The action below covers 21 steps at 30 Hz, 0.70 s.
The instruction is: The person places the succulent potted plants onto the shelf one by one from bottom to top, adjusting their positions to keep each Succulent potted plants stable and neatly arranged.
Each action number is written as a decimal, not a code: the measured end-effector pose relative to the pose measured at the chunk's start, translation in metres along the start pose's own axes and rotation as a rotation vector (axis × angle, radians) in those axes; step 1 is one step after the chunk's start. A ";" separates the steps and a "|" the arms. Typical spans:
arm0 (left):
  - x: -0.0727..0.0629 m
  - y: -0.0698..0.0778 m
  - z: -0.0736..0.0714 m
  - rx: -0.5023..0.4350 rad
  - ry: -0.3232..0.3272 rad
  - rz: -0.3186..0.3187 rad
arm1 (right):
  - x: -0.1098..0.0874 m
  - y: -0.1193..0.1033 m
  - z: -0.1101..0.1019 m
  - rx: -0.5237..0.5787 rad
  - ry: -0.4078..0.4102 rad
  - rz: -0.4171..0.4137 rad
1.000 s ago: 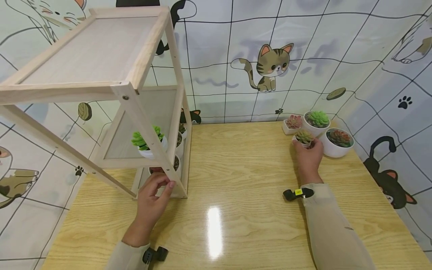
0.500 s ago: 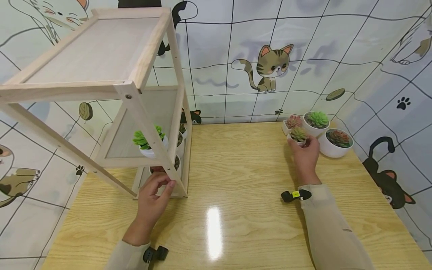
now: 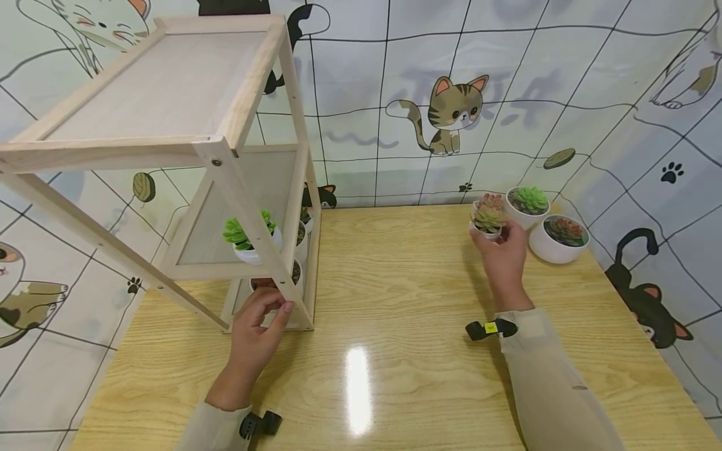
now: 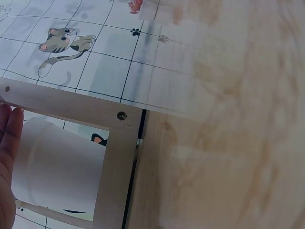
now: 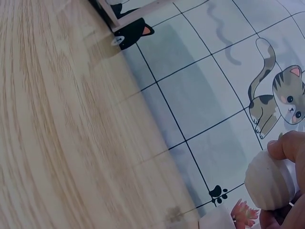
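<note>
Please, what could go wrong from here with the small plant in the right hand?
The right hand holds the small plant by its white pot, which might slip free. The pink succulent appears close by in the head and right wrist views, so a bump could perhaps tip it.

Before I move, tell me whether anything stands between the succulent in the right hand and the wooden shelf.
Nothing visible stands on the tabletop between the succulent and the wooden shelf. At the shelf, the left hand is at the near right post.

Gridded wall (image 3: 350, 81) with striped cartoon cat (image 3: 454, 116), black paw prints (image 3: 672, 173); wooden table (image 3: 400, 282)
</note>
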<state>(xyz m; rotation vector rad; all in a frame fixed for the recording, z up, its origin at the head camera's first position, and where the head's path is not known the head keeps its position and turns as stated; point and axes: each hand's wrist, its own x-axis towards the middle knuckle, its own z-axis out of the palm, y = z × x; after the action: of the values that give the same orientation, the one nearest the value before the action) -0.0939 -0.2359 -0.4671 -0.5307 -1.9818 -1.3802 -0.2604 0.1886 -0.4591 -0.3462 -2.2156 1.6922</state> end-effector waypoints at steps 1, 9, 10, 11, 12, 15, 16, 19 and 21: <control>0.000 0.000 0.000 0.001 -0.001 0.001 | -0.001 -0.001 0.001 0.006 -0.009 -0.006; 0.000 -0.001 0.001 -0.010 -0.001 0.005 | -0.012 -0.013 0.006 0.024 -0.078 -0.039; -0.001 -0.001 0.000 -0.010 -0.001 0.004 | -0.013 -0.015 0.007 0.027 -0.087 -0.045; -0.001 -0.001 0.000 -0.008 -0.001 0.003 | -0.014 -0.016 0.008 0.032 -0.097 -0.052; -0.001 0.000 0.000 -0.005 -0.001 0.001 | -0.015 -0.018 0.008 0.032 -0.107 -0.060; -0.001 0.001 0.000 0.004 -0.001 -0.007 | -0.019 -0.021 0.011 0.043 -0.132 -0.085; -0.001 0.001 0.000 0.008 -0.002 -0.009 | -0.020 -0.022 0.012 0.042 -0.138 -0.094; -0.001 0.001 -0.001 0.010 -0.003 -0.010 | -0.024 -0.026 0.014 0.051 -0.160 -0.110; -0.001 0.000 -0.001 0.012 -0.003 -0.007 | -0.028 -0.030 0.015 0.043 -0.175 -0.112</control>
<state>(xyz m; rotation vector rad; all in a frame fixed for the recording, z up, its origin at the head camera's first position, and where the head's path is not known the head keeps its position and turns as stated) -0.0925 -0.2365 -0.4675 -0.5208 -1.9946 -1.3718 -0.2406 0.1567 -0.4373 -0.0633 -2.2686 1.7669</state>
